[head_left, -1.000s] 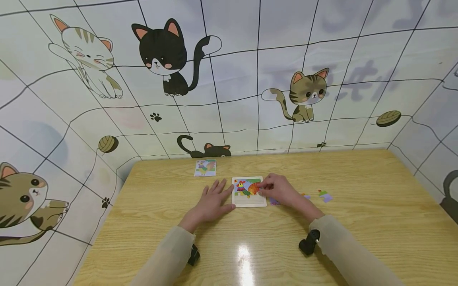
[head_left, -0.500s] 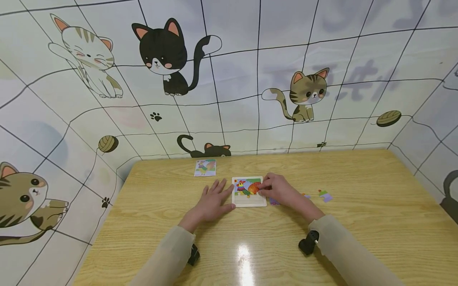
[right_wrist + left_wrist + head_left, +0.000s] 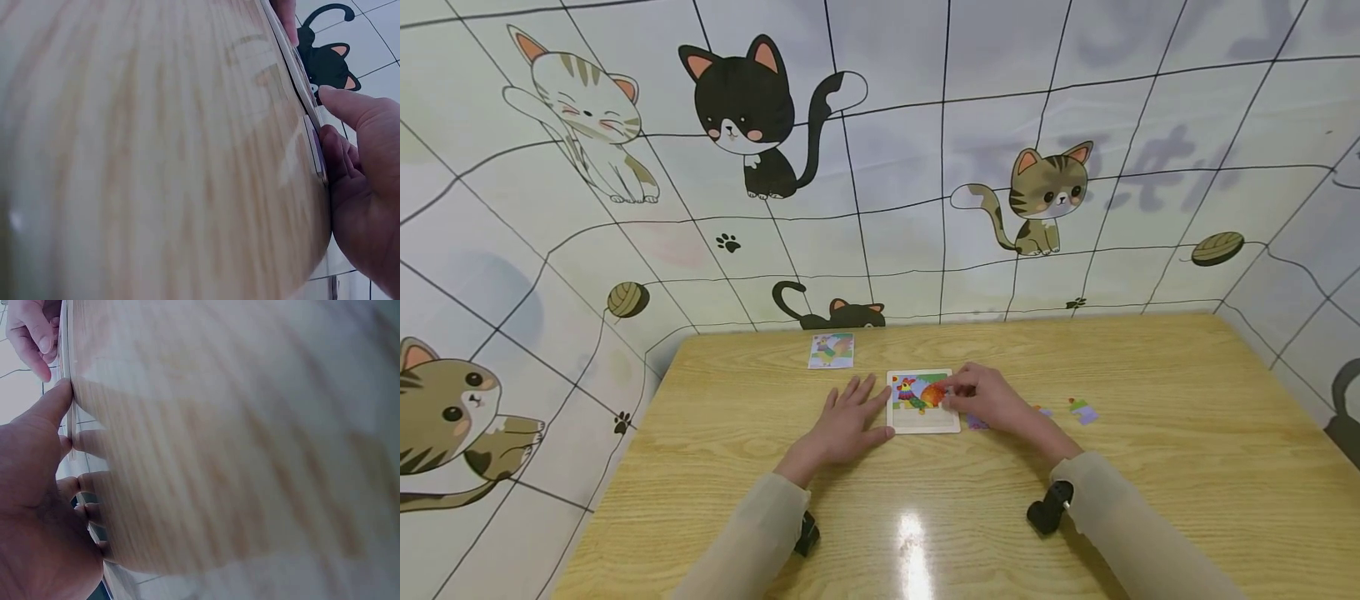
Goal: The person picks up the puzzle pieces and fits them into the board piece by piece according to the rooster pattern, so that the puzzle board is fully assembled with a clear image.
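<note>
A jigsaw puzzle in a pale square tray lies at mid-table, its upper part showing a colourful rooster and a bare strip below. My left hand lies spread on the table to its left, with thumb and forefinger touching the tray's side. Over the tray's right edge, my right hand has thumb and forefinger bent together at a puzzle piece by the rooster's orange tail. Those fingertips mostly hide the piece. Another purple piece lies beneath the right hand, just outside the tray.
A small picture card of the same rooster lies at the back left of the wooden table. Right of the right wrist is a loose green and purple piece, and an orange and blue one is partly covered. A cat-print backdrop stands behind.
Both hands keep their places at the tray, and the right fingertips stay at the tail. The head view has shifted very slightly.
</note>
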`<act>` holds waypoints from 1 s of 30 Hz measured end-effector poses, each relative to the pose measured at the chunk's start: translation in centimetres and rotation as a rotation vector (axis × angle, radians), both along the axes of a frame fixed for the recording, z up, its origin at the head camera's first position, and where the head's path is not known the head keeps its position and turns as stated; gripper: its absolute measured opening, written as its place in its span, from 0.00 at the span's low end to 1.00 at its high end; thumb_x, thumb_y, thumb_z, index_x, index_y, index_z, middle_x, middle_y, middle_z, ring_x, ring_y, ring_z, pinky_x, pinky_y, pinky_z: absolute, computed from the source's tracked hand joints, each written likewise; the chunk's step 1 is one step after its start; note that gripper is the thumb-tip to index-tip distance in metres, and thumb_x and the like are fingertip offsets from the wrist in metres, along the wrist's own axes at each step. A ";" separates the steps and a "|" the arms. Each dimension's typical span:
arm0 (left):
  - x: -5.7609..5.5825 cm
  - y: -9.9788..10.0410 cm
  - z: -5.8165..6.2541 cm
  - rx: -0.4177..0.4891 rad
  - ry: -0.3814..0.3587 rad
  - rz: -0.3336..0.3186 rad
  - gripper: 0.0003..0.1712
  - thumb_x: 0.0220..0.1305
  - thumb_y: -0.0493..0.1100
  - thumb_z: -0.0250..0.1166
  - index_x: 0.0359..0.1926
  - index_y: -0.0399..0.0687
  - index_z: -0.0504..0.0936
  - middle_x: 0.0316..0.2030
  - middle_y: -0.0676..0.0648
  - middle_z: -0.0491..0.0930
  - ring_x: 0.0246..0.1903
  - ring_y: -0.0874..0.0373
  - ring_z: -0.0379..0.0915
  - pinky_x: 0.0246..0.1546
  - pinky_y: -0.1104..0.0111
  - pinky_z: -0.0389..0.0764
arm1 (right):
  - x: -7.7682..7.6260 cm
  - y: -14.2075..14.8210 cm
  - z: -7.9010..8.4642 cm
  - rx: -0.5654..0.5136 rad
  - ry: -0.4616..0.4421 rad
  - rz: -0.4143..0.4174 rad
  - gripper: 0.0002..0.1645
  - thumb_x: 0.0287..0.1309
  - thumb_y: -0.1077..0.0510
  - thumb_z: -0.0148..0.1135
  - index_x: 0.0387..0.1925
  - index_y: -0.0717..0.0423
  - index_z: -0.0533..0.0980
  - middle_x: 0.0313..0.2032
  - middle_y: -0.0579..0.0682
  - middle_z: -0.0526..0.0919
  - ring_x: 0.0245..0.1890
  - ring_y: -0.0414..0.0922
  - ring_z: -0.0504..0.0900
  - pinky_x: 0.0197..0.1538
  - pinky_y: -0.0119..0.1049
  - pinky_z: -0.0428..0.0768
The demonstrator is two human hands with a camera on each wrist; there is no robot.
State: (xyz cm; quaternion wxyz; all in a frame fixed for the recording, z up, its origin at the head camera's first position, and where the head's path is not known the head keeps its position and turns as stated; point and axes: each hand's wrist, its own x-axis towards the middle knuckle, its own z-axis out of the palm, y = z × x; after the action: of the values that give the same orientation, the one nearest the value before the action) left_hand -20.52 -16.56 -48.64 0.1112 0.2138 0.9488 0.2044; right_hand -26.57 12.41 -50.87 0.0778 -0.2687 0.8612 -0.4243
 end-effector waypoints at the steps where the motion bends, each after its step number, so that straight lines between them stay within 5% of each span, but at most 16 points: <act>1: 0.0 0.0 0.0 -0.001 0.000 0.000 0.39 0.76 0.57 0.58 0.80 0.48 0.60 0.80 0.37 0.47 0.79 0.36 0.36 0.72 0.35 0.39 | 0.0 0.0 0.0 0.003 0.009 0.009 0.16 0.66 0.58 0.69 0.53 0.58 0.86 0.37 0.47 0.76 0.34 0.44 0.73 0.37 0.38 0.74; 8: -0.1 0.1 -0.1 -0.007 0.001 0.000 0.39 0.76 0.58 0.58 0.80 0.49 0.60 0.80 0.37 0.46 0.79 0.36 0.36 0.72 0.35 0.39 | 0.3 -0.2 0.3 0.037 0.050 0.039 0.12 0.65 0.61 0.68 0.48 0.57 0.88 0.38 0.48 0.75 0.33 0.44 0.71 0.35 0.38 0.73; 14: -0.2 0.0 -0.3 -0.016 0.004 -0.002 0.39 0.76 0.59 0.57 0.80 0.49 0.60 0.80 0.37 0.46 0.79 0.36 0.36 0.72 0.35 0.39 | 0.4 -0.3 0.8 0.037 -0.003 0.041 0.13 0.67 0.61 0.67 0.50 0.58 0.87 0.39 0.49 0.76 0.34 0.44 0.72 0.37 0.38 0.74; 30: -0.4 0.0 -0.4 -0.005 0.000 -0.002 0.40 0.75 0.59 0.58 0.80 0.48 0.60 0.80 0.38 0.46 0.79 0.36 0.35 0.72 0.35 0.38 | -0.2 3.6 3.2 -0.030 -0.035 -0.073 0.16 0.68 0.61 0.66 0.54 0.65 0.82 0.37 0.49 0.82 0.35 0.46 0.78 0.35 0.37 0.77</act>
State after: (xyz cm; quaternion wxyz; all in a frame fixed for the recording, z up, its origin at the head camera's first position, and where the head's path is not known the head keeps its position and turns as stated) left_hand -20.89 -16.59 -49.09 0.1119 0.2145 0.9490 0.2020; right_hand -26.81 16.05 -47.71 0.0731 -0.2307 0.8626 -0.4443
